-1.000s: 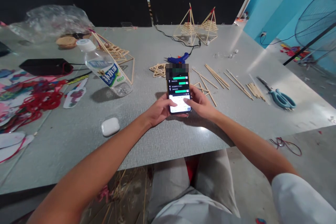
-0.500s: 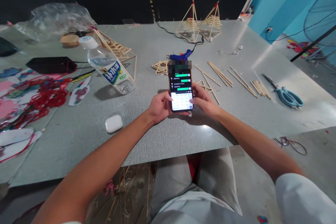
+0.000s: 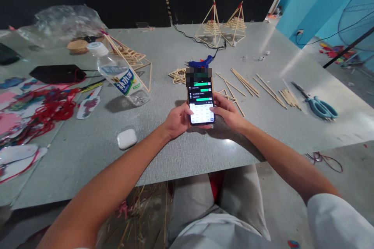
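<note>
A smartphone [image 3: 200, 97] is held upright between both hands above the table's front part, its screen showing a chat with green bubbles and a white keyboard. My left hand [image 3: 179, 120] grips its lower left side, thumb over the keyboard. On the lower right, my right hand [image 3: 227, 112] holds the other edge, its thumb also over the keys. Beyond the phone lies a blue glue gun [image 3: 201, 62]. A star-shaped stick frame [image 3: 177, 76] is partly covered by the phone, and loose wooden sticks [image 3: 244, 82] lie to its right.
A plastic bottle [image 3: 119, 74] and a white earbud case [image 3: 126, 139] stand left on the grey table [image 3: 157, 159]. Light-blue scissors [image 3: 320, 106] lie at right. Two stick pyramids [image 3: 213, 27] stand at the back; red cord [image 3: 55, 107] and cut-outs cover the far left.
The phone has shifted very slightly left in the view, and the right thumb sits a little higher over the keyboard. Both hands keep their hold.
</note>
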### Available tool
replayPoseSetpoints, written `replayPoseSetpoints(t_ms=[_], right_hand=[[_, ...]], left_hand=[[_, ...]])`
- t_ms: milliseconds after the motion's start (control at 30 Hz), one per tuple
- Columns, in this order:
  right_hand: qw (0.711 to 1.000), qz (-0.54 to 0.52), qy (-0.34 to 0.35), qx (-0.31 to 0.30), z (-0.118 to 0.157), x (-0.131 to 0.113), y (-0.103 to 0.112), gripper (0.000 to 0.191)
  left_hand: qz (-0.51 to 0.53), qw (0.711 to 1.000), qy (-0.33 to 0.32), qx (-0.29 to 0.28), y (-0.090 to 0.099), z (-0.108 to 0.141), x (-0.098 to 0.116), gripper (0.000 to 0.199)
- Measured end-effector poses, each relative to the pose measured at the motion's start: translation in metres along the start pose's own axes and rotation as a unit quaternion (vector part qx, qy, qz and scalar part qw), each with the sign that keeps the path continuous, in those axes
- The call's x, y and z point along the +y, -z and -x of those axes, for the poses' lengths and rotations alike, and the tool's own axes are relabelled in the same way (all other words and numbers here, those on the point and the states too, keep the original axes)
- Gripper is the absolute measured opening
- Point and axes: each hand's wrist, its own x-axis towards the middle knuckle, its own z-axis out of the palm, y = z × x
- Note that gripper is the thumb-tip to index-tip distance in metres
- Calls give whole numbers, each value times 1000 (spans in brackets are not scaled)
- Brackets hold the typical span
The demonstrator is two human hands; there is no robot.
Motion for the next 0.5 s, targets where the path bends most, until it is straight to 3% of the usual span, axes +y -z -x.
replayPoseSetpoints(t_ms=[500], right_hand=[[1000,1,-1,1,0,-1,1,44]], left_hand=[[-5,999,4,34,-7,3,2,65]])
